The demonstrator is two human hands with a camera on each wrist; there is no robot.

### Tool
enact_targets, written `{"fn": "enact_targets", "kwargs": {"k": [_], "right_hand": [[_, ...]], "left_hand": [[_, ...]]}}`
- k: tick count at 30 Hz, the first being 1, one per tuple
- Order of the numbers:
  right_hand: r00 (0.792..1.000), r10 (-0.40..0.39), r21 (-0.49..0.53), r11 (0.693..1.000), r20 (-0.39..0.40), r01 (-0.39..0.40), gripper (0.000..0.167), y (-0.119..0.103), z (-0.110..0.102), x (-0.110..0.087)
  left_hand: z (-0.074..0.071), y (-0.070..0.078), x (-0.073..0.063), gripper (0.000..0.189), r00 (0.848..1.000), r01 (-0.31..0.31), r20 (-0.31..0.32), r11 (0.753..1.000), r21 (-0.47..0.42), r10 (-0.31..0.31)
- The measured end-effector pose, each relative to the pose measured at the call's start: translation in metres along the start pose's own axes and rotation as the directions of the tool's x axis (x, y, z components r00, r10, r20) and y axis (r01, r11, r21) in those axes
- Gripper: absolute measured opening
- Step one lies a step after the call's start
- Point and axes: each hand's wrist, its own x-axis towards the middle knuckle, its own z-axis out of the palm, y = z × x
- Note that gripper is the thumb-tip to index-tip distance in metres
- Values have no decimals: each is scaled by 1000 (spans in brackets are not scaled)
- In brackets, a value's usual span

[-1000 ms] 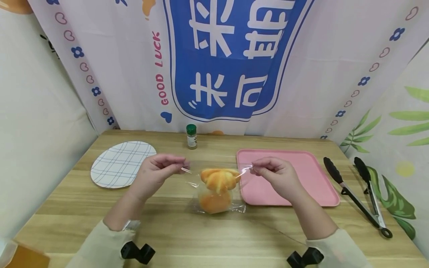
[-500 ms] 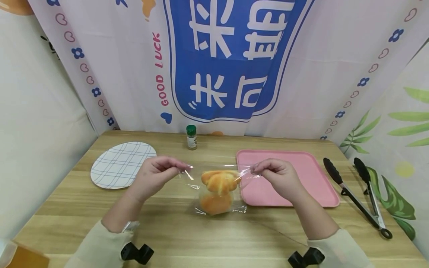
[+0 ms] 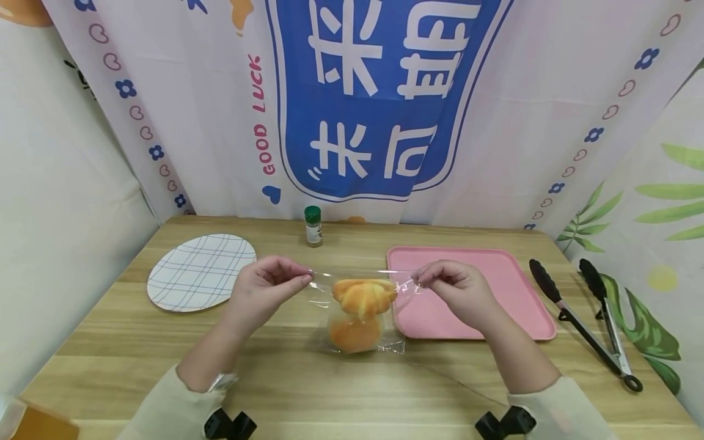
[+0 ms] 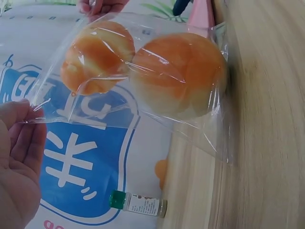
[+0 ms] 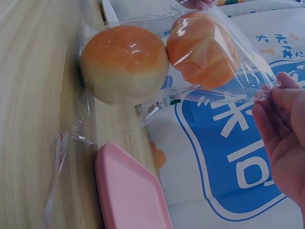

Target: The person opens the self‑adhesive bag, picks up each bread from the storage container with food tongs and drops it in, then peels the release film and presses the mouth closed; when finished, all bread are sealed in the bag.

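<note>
A clear plastic bag (image 3: 398,347) stands between both hands, its top edge drawn out sideways. Inside are two bread rolls: a ridged, golden one (image 3: 364,297) on top and a smooth, round one (image 3: 354,332) beneath it. My left hand (image 3: 269,287) pinches the bag's upper left corner between thumb and fingers. At the opposite corner, my right hand (image 3: 459,294) pinches the film likewise. In the left wrist view the smooth roll (image 4: 181,74) sits at the bag's bottom end. The right wrist view shows the ridged roll (image 5: 202,50) nearer the pinched edge.
A pink tray (image 3: 473,293) lies behind the right hand, with black-tipped tongs (image 3: 591,330) to its right. A checked oval board (image 3: 192,275) is at the left. A green-capped spice jar (image 3: 313,227) stands at the back. A thin printed strip (image 5: 58,162) lies on the table.
My left hand has shifted slightly right and its fingers have re-settled on the bag's corner. The bag and rolls have barely moved, and the right hand keeps its hold.
</note>
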Motion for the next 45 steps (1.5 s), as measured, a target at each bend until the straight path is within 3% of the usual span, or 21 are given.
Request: {"fn": "enact_targets", "kwargs": {"k": [6,13,17,20,22,24,27,30,33,35,38,42,45], "right_hand": [[999,15,-77,997,44,-12,11,-4,-1,-2],[992,117,-114,986,-57,-123,7,-3,4,0],[988,123,-108,985,-92,-133,14,-3,7,1],[989,112,-107,987,-98,-122,19,-2,9,1],[990,103,-108,988,-94,-113,22,-1,9,0],[991,101,-111,988,-90,-111,24,-1,10,-1],[990,105,-119,986,-90,-116,24,0,9,-2],[990,112,-119,985,-88,-123,24,0,9,-2],[990,116,-146,981,-76,-126,26,0,8,-2],[990,126,-197,971,-62,-136,30,-3,7,-1],[987,155,-298,941,-47,-162,39,-12,6,5],[982,188,-460,874,22,-157,47,-35,18,21],[972,200,-588,804,123,-91,46,-52,37,34]], "left_hand": [[0,0,-1,12,1000,-10,-7,1000,18,10],[1,-2,-1,11,1000,-22,-16,1000,-16,22],[2,-2,-2,15,994,-106,-35,993,-46,105],[3,-4,-2,21,977,-211,-48,976,-53,208],[2,-6,-2,26,969,-247,-46,967,-58,245],[1,-6,-2,37,974,-225,-25,973,-59,224],[1,-7,0,68,992,-106,63,992,-69,110],[7,-9,3,84,984,15,178,999,-48,-6],[18,-12,4,63,969,105,226,994,-22,-97],[25,-13,4,44,966,147,220,989,-23,-139],[32,-12,3,32,965,189,192,981,-35,-179],[35,-10,4,28,971,175,178,983,-58,-162],[36,-8,4,26,974,161,172,984,-75,-146]]}}
